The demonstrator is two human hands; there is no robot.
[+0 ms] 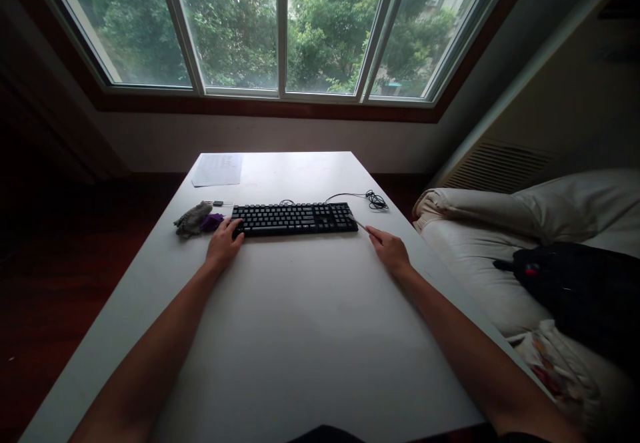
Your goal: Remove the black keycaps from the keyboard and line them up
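**Keyboard session by the window: one hand on the end, one on a thin stick**

So the black keyboard (295,218) sits crosswise on the white desk (290,330), and everything else is scattered around it. The person's left hand (225,240) is at the keyboard's left end, fingers over the corner and thumb by the front edge. Can't tell if that grip is really clamped or just resting. The right hand (390,248), just off the keyboard's right end, has a grip pinched around a thin stick (361,224), its far tip over the number keys. Too small to say what kind of tip.

Left of the keyboard there's a crumpled grey cloth (193,220) with a purple cloth (212,222) touching it. A small black piece (218,203) lies near the keyboard's back left corner. A paper sheet (217,170) is farther beyond that, and a bundled cable (376,200) sits past the back right corner.
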